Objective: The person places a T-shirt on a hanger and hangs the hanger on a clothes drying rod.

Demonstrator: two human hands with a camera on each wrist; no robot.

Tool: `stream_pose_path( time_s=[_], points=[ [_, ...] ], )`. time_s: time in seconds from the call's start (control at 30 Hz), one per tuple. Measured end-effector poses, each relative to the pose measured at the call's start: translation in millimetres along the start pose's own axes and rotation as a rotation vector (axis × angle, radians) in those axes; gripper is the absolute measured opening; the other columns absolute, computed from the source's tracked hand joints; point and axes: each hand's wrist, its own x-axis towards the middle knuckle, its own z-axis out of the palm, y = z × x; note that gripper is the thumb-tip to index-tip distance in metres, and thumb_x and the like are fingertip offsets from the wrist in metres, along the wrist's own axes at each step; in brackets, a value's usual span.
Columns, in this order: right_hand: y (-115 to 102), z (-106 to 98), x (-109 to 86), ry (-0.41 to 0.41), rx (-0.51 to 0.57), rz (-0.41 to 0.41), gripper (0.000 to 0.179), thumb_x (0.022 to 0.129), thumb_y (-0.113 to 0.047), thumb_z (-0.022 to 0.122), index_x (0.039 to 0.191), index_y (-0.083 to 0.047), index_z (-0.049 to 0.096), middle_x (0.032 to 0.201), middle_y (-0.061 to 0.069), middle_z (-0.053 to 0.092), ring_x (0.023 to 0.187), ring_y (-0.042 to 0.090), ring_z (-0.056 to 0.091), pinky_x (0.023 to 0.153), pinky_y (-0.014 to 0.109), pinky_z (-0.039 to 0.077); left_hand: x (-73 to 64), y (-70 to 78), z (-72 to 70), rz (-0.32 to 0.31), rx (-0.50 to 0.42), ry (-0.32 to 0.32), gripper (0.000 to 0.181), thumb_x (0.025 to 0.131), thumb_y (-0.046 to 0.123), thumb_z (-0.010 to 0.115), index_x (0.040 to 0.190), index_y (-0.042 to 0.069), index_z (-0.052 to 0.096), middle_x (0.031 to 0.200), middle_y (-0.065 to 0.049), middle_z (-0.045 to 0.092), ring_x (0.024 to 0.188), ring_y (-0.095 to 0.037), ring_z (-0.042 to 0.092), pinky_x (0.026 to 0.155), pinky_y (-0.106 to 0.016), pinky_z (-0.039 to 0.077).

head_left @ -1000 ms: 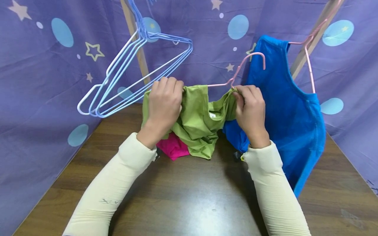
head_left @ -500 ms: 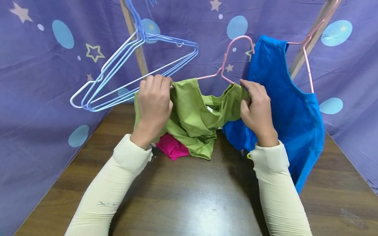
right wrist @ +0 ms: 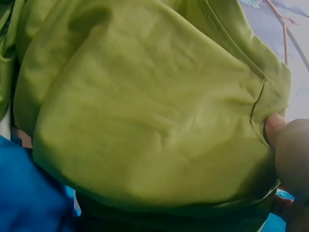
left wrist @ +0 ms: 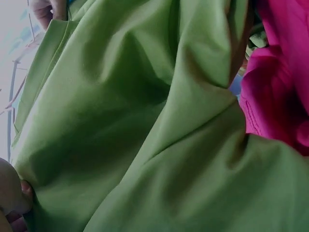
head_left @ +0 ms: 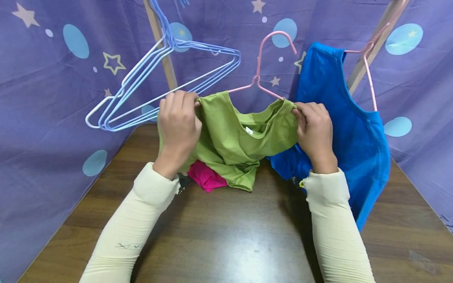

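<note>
A green shirt (head_left: 226,129) hangs on a pink hanger (head_left: 258,67), whose hook rises above the neckline. A small white label (head_left: 249,130) shows inside the collar. My left hand (head_left: 179,124) grips the shirt's left shoulder, and my right hand (head_left: 315,131) pinches its right shoulder between thumb and fingers. In the right wrist view the right thumb (right wrist: 276,129) presses on the green cloth beside a seam. The left wrist view is mostly filled by green folds (left wrist: 120,96), with the left hand (left wrist: 12,193) at the edge. The hanger's ends are hidden under the cloth.
Several pale blue hangers (head_left: 141,86) hang at the left from a wooden bar (head_left: 161,43). A blue garment (head_left: 339,129) hangs on another pink hanger (head_left: 369,74) at the right. Pink cloth (head_left: 206,177) and more blue cloth (head_left: 290,163) lie on the wooden table (head_left: 226,236).
The pink hanger has turned more upright and shifted left. My hands have moved apart, spreading the shirt's shoulders wider, and the right hand has regripped further out.
</note>
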Motion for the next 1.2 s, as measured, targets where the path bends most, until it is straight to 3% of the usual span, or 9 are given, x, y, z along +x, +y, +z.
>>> stream_pose_path(
  time_s=[0.37,0.47,0.57,0.67,0.77,0.87,0.97,1.2],
  points=[
    [9,-4,-0.7,0.028,0.041,0.039,0.031,0.106,-0.015,0.053,0.127,0.0,0.07,0.113,0.022,0.07,0.103,0.043,0.062,0.092,0.055,0.047,-0.8,-8.9,-5.1,-0.068,-0.023,0.003,0.012,0.09,-0.008,0.057,0.095,-0.005,0.068,0.089,-0.018,0.066,0.08,-0.041,0.055,0.073,-0.049,0.041],
    [11,-5,0.2,0.075,0.115,0.087,0.031,0.107,-0.012,0.051,0.13,0.002,0.067,0.116,0.025,0.069,0.107,0.043,0.063,0.096,0.055,0.048,-1.0,-10.8,-6.4,-0.075,-0.018,0.008,0.013,0.09,-0.009,0.056,0.095,-0.005,0.068,0.089,-0.018,0.065,0.079,-0.041,0.054,0.072,-0.049,0.041],
    [12,-6,0.7,0.134,0.208,0.199,0.032,0.106,-0.006,0.047,0.131,0.002,0.066,0.12,0.022,0.07,0.112,0.033,0.064,0.101,0.042,0.048,-0.6,-12.1,-7.6,-0.08,-0.013,0.017,0.013,0.09,-0.009,0.056,0.095,-0.005,0.067,0.088,-0.018,0.064,0.077,-0.041,0.053,0.071,-0.049,0.041],
    [13,-6,1.2,0.192,0.258,0.275,0.033,0.103,0.001,0.045,0.128,0.002,0.068,0.118,0.019,0.071,0.101,0.019,0.063,0.093,0.024,0.046,0.9,-12.9,-8.1,-0.096,-0.012,0.029,0.011,0.09,-0.008,0.057,0.095,-0.006,0.067,0.088,-0.02,0.063,0.078,-0.042,0.053,0.072,-0.05,0.041],
    [15,-7,1.9,0.232,0.241,0.262,0.026,0.102,0.002,0.052,0.12,0.006,0.071,0.109,0.021,0.072,0.086,0.008,0.058,0.078,0.016,0.042,2.7,-13.3,-8.4,-0.125,-0.019,0.041,0.011,0.091,-0.007,0.058,0.095,-0.006,0.068,0.089,-0.02,0.064,0.08,-0.042,0.053,0.073,-0.05,0.041],
    [17,-6,1.9,0.262,0.242,0.281,0.02,0.101,-0.001,0.06,0.113,0.007,0.073,0.102,0.021,0.074,0.078,0.0,0.058,0.071,0.013,0.042,3.7,-14.4,-9.0,-0.14,-0.018,0.037,0.011,0.091,-0.006,0.058,0.095,-0.007,0.068,0.089,-0.021,0.064,0.081,-0.043,0.053,0.073,-0.05,0.041],
    [18,-5,1.7,0.288,0.246,0.354,0.018,0.1,-0.005,0.064,0.107,0.007,0.076,0.1,0.018,0.076,0.076,-0.006,0.059,0.07,0.013,0.044,3.9,-15.7,-9.8,-0.149,-0.018,0.029,0.012,0.091,-0.007,0.057,0.096,-0.006,0.068,0.09,-0.021,0.065,0.081,-0.043,0.054,0.074,-0.051,0.041],
    [21,-7,-1.9,0.292,0.152,0.501,0.022,0.101,-0.009,0.064,0.102,0.01,0.074,0.093,0.02,0.074,0.069,-0.008,0.051,0.067,0.014,0.039,5.6,-20.7,-9.1,-0.182,-0.019,0.026,0.01,0.09,-0.004,0.06,0.094,-0.005,0.069,0.089,-0.021,0.064,0.084,-0.044,0.054,0.078,-0.053,0.041]
  ],
)
